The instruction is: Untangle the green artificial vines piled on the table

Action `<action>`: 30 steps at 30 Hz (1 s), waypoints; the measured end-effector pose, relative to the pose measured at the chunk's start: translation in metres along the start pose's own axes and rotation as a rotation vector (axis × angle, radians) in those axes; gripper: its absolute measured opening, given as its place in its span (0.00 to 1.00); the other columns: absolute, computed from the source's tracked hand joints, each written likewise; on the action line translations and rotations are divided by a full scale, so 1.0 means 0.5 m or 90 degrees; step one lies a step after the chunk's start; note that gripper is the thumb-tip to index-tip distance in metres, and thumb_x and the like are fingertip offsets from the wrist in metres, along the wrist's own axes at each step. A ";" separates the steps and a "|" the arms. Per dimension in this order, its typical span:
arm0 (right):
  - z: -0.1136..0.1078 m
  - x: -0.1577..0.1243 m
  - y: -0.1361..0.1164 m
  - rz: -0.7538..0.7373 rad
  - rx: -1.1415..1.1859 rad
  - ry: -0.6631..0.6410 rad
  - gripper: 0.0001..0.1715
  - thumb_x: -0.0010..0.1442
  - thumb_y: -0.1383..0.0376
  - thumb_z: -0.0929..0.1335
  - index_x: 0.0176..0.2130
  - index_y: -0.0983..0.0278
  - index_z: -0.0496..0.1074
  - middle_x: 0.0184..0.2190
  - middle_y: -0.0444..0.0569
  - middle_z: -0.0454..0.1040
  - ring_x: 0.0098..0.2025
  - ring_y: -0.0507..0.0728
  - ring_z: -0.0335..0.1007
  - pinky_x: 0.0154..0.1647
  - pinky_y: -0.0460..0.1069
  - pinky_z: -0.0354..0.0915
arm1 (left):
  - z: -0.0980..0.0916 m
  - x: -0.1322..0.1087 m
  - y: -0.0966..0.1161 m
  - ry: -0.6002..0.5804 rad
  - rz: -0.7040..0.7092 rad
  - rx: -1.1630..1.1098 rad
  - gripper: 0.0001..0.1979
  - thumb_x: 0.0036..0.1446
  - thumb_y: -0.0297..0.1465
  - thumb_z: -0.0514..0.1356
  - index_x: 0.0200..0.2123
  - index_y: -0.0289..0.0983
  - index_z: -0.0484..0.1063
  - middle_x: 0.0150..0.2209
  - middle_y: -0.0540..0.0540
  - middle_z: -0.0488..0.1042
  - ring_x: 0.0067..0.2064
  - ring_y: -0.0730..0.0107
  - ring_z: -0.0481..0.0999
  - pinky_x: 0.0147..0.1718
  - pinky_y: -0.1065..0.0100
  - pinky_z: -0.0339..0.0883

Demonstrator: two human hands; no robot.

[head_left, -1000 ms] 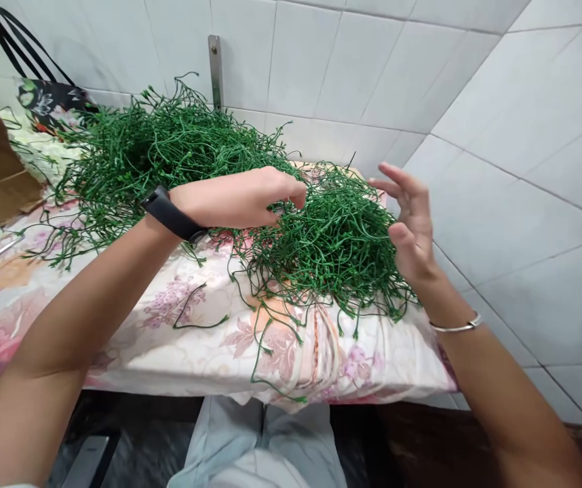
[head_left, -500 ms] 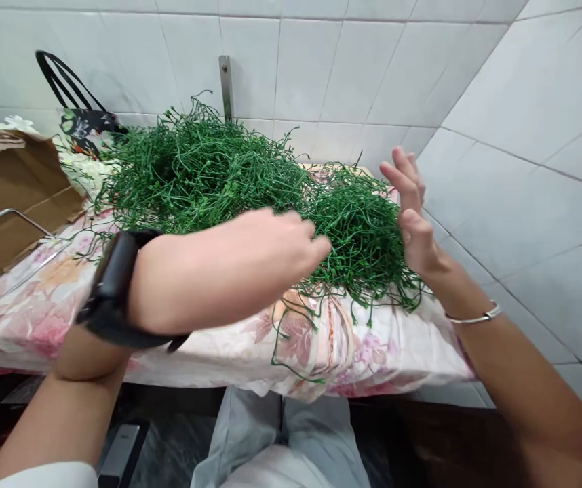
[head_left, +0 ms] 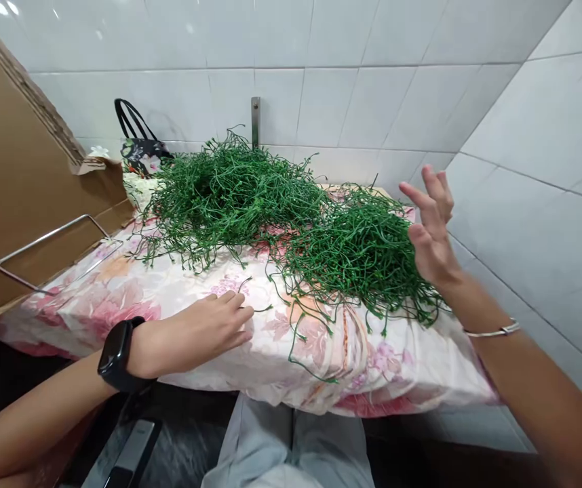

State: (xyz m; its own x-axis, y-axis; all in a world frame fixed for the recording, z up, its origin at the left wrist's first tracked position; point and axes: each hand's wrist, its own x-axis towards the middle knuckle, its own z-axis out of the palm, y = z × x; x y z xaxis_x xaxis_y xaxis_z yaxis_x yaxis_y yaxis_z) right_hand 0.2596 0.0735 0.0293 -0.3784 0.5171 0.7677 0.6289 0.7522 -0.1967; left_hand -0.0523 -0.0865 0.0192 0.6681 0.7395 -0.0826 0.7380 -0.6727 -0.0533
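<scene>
My left hand (head_left: 197,332), with a black watch on the wrist, is low over the front of the cloth, its fingers curled together. A thin forked green artificial stem (head_left: 262,310) sticks out at its fingertips; the rest of the stem is hidden by the hand. My right hand (head_left: 433,234) is raised at the right edge of the smaller pile of green stems (head_left: 367,247), fingers apart with nothing visible in them. Farther left and back lies the larger pile of green stems (head_left: 240,193).
A floral tablecloth (head_left: 179,285) covers the table. At left stand a cardboard box (head_left: 26,176) and a bent metal wire frame (head_left: 47,238). Behind are a black floral bag (head_left: 141,152) and a metal bracket (head_left: 255,122) on the tiled wall. Loose stems trail toward the front edge.
My left hand has moved back from over the piles, left and down to the front of the cloth. My right hand stays raised by the smaller pile. The view has shifted slightly.
</scene>
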 end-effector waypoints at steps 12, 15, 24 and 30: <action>-0.036 0.087 -0.016 0.181 0.409 -0.056 0.26 0.60 0.52 0.49 0.49 0.52 0.64 0.59 0.43 0.53 0.63 0.57 0.43 0.60 0.60 0.44 | 0.033 0.068 -0.009 0.161 0.089 0.098 0.28 0.57 0.45 0.45 0.50 0.27 0.59 0.53 0.32 0.60 0.52 0.58 0.64 0.44 0.63 0.60; -0.019 0.152 -0.044 0.170 0.448 -0.195 0.18 0.58 0.56 0.56 0.44 0.53 0.68 0.55 0.41 0.61 0.61 0.58 0.48 0.60 0.62 0.46 | 0.017 0.117 0.023 0.231 0.076 0.275 0.19 0.59 0.37 0.46 0.46 0.29 0.64 0.53 0.32 0.62 0.44 0.56 0.69 0.38 0.60 0.62; 0.094 0.267 -0.208 -0.041 0.313 -0.387 0.12 0.53 0.56 0.65 0.37 0.57 0.71 0.49 0.42 0.67 0.54 0.58 0.58 0.58 0.58 0.53 | 0.010 0.260 0.051 0.248 0.181 0.261 0.29 0.55 0.49 0.43 0.42 0.30 0.68 0.41 0.32 0.71 0.38 0.52 0.72 0.31 0.57 0.63; 0.050 0.194 -0.253 -0.108 0.415 -0.495 0.12 0.57 0.61 0.62 0.39 0.63 0.70 0.42 0.46 0.70 0.45 0.52 0.66 0.48 0.50 0.61 | 0.014 0.237 -0.059 0.284 0.277 0.094 0.24 0.57 0.45 0.45 0.47 0.37 0.66 0.58 0.42 0.57 0.62 0.52 0.45 0.57 0.52 0.43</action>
State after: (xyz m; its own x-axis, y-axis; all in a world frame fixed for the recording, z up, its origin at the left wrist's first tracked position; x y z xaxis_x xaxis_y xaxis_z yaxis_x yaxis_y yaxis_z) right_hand 0.1264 0.0388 0.1135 -0.9085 0.3310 0.2551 0.1234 0.7957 -0.5930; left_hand 0.0047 0.0209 0.0039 0.9026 0.3153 0.2932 0.3902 -0.8869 -0.2475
